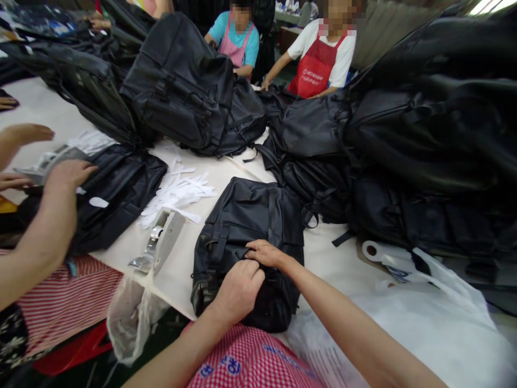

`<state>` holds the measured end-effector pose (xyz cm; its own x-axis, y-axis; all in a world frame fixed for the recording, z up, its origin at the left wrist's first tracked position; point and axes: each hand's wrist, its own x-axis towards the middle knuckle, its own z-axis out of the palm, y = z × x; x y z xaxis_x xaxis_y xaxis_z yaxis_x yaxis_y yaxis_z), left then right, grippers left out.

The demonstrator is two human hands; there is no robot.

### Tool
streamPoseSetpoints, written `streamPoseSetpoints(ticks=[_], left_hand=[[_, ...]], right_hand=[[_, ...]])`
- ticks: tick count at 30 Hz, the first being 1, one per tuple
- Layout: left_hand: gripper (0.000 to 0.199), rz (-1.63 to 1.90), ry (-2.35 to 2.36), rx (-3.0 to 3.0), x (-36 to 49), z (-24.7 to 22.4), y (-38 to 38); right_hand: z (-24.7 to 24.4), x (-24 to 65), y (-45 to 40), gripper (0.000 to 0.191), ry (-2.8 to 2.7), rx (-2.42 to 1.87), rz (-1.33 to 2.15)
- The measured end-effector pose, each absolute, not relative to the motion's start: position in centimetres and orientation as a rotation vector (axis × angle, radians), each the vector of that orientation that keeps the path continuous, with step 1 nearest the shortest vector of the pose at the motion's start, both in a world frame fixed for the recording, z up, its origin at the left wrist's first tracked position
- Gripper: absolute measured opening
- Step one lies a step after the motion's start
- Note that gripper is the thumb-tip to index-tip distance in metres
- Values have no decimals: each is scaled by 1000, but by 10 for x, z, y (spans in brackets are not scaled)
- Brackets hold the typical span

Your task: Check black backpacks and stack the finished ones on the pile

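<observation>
A black leather-look backpack [246, 207] lies on the table right in front of me, its straps and front pocket facing up. Both of my hands are at the middle of its front. My left hand [241, 288] is closed, with the fingers curled down onto the bag's front pocket. Just beyond it, my right hand [264, 252] bends its fingers over the same spot, close to a small round eyelet. The thumbs and fingertips are partly hidden, so the exact bit of bag between them cannot be made out.
Left of the bag stand a grey tape dispenser [163, 242], a hanging plastic bag [129, 318] and white strips [181, 191]. A co-worker's arm [52, 215] reaches over another backpack [125, 188]. Backpacks [186, 86] pile up behind; clear plastic [404, 318] lies right.
</observation>
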<state>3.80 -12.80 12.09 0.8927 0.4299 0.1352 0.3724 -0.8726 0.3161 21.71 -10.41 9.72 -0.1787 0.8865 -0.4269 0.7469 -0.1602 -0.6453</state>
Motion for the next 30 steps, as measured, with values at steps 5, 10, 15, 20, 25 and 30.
streamPoseSetpoints(ticks=[5, 10, 15, 20, 25, 30], left_hand=[[27, -87, 593, 2803, 37, 110, -127], [16, -357, 759, 2713, 17, 119, -105], [23, -247, 590, 2807, 32, 148, -55], [17, -106, 396, 2843, 69, 157, -10], [16, -149, 404, 2899, 84, 116, 8], [18, -203, 449, 2933, 83, 83, 4]], right_hand=[[103, 218, -100, 16, -1918, -1901, 1277], [103, 212, -101, 13, -1895, -1988, 1203], [104, 206, -113, 15, -1846, -2066, 995], [113, 193, -140, 25, -1722, -2120, 590], [106, 155, -173, 21, -2104, -1982, 349], [94, 131, -176, 29, -2184, -2094, 761]])
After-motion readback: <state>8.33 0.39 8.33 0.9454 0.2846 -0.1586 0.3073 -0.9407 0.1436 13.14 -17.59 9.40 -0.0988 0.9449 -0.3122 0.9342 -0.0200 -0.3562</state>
